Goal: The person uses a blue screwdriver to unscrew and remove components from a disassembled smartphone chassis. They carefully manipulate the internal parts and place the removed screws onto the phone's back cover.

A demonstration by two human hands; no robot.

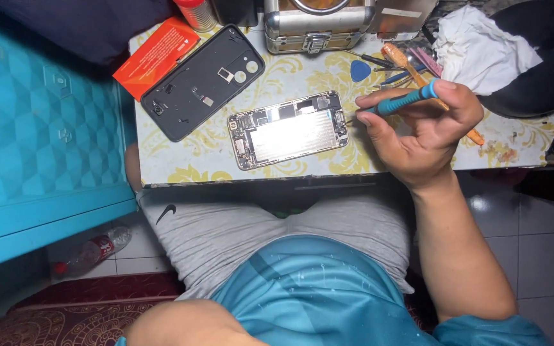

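We work at a small table (514, 144) with a yellow floral cover. Well to the left of our grip lies a black back cover (203, 80), partly over an orange box (155, 54); beyond our fingers sit a metal case (318, 25) and a white cloth (482, 41). The opened phone (288, 129) lies flat just left of the grip, its insides up. Our right hand (421, 131) pinches a blue-handled screwdriver (402, 101), its tip at the phone's right end. We see no left hand bracing the phone — it could skid, and we judge a slipped tip could scratch the board or lose a screw.
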